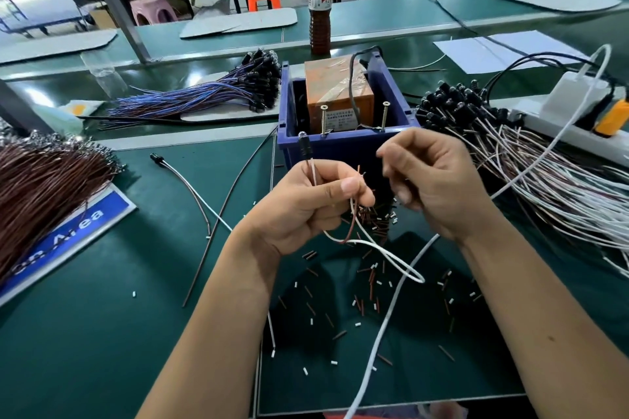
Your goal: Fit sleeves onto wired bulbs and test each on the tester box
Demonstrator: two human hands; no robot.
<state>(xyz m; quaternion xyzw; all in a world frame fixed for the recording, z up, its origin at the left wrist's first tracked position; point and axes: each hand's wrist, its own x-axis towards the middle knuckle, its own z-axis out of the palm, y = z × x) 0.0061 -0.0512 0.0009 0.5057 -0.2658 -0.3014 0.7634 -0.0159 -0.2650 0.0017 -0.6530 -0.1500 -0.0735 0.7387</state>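
My left hand (316, 204) grips a wired bulb (302, 143) by its leads, so the black-sleeved bulb stands upright above the fingers. Its white and brown wires (384, 250) loop down below the hand. My right hand (429, 177) hovers just right of it with fingers curled; whether it pinches a small sleeve or a wire end is unclear. Right behind both hands stands the tester box (338, 95), orange, inside a blue bin (343, 143), with two upright screws (385, 116) as contacts. Loose brown and white sleeves (372, 279) lie scattered on the mat.
A heap of white-wired bulbs (531, 160) lies at right by a power strip (578, 112). Blue-wired bulbs (211, 95) lie behind left, brown wires (44, 187) at far left. A single wired bulb (190, 184) lies on the mat. A bottle (320, 7) stands behind the bin.
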